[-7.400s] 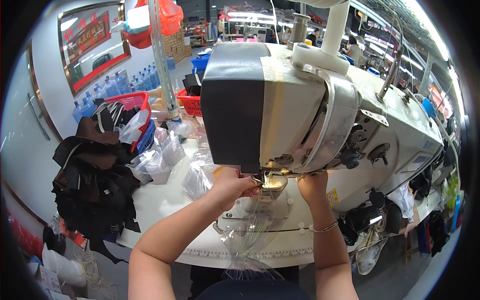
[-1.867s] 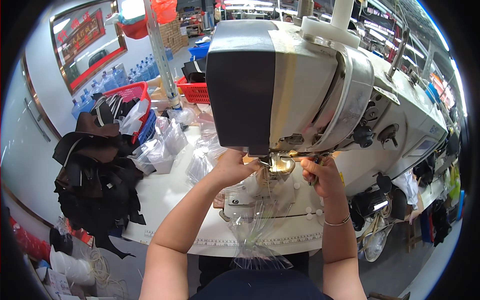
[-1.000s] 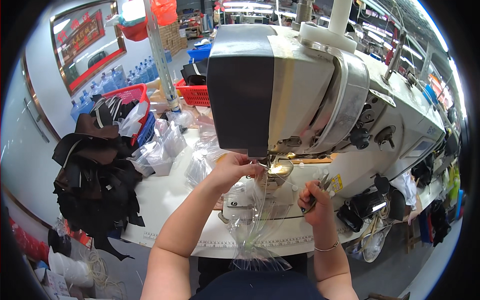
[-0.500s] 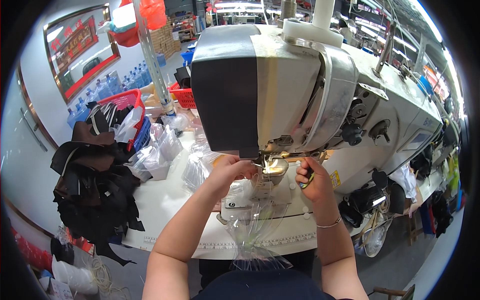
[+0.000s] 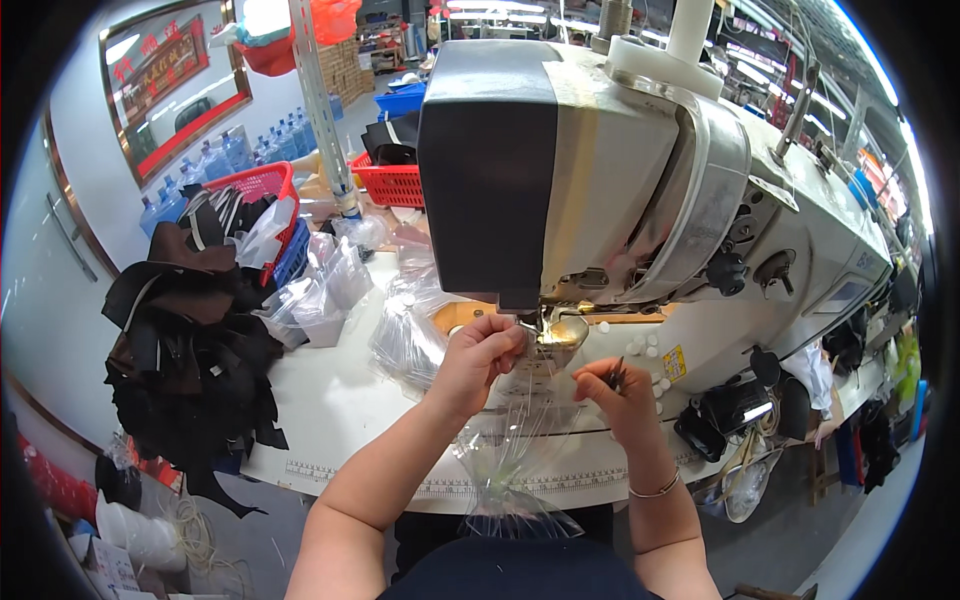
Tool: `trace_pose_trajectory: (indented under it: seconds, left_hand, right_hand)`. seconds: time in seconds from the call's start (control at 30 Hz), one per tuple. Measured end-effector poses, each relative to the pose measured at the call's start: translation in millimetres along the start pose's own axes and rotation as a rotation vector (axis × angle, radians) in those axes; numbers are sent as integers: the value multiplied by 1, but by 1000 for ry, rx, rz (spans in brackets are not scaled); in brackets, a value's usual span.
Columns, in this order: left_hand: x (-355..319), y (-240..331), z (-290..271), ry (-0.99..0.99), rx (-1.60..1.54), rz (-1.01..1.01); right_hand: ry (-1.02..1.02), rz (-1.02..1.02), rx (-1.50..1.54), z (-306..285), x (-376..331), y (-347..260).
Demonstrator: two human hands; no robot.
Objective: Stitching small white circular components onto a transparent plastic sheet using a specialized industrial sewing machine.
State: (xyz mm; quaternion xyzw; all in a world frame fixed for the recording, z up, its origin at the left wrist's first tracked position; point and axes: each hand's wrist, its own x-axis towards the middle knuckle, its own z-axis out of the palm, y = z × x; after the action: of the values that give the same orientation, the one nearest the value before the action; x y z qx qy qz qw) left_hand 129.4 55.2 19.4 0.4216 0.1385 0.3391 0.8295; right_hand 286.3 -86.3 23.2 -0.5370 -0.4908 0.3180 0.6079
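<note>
A large grey-and-white sewing machine (image 5: 590,200) stands in front of me, its lit needle area (image 5: 560,330) low at the middle. My left hand (image 5: 480,365) is beside the needle on the left, thumb and fingers pinched together; what they hold is too small to make out. My right hand (image 5: 622,402) is closed around small thread snips (image 5: 618,376), their dark pointed tips sticking up from the fingers, a little right of and nearer than the needle. A clear plastic bag (image 5: 505,460) hangs between my forearms at the table's front edge.
Dark fabric or leather pieces (image 5: 190,350) are heaped at the left. Clear plastic bags (image 5: 320,290) and a red basket (image 5: 262,185) lie behind. Small white discs (image 5: 645,346) dot the table at the machine's right. A ruler strip (image 5: 400,484) runs along the front edge.
My right hand has drawn back toward me from the needle area with the snips, turning so their tips point up. My left hand stays by the needle. The whole view has shifted slightly.
</note>
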Motion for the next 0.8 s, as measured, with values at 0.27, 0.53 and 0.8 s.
trace_pose_trajectory:
  seconds: [0.27,0.53,0.8]
  left_hand:
    - [-9,-11,9,75,-38,100]
    - [-16,-18,27,210,82,164]
    - [-9,-8,16,197,-100,-5]
  right_hand:
    - [104,122,256,-19,18,-8]
    - [79,171,297,-46,52,1]
    - [15,178,254,-58,73,1]
